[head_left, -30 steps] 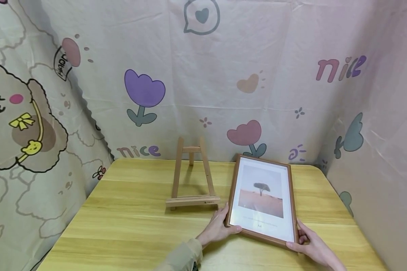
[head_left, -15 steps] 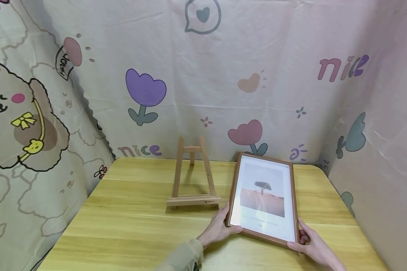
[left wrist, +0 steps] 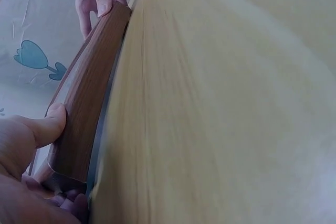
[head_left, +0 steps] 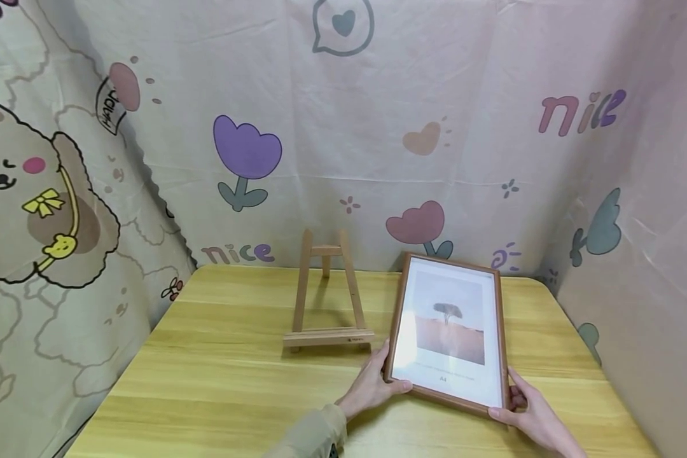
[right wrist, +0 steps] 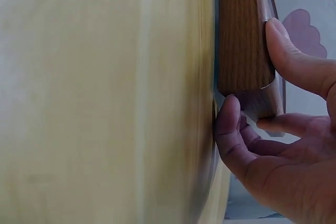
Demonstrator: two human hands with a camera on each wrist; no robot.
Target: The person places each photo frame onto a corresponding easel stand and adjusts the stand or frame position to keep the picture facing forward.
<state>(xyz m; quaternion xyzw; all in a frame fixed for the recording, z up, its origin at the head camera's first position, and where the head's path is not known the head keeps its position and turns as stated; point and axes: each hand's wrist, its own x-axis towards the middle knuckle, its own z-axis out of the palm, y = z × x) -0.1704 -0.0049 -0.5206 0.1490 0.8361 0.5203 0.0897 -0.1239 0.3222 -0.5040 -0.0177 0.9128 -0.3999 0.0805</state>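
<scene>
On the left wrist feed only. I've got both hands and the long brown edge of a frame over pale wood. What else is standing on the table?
Observer: A wooden easel; the head view has it left of the picture frame.
Operator: What's in the frame? It's nearly edge-on for me.
Observer: A print of a tree on reddish ground.
Operator: Right hand's fingers are mostly hidden here. Where are they?
Observer: The right wrist view shows the right hand with its fingers curled at the frame's corner.
</scene>
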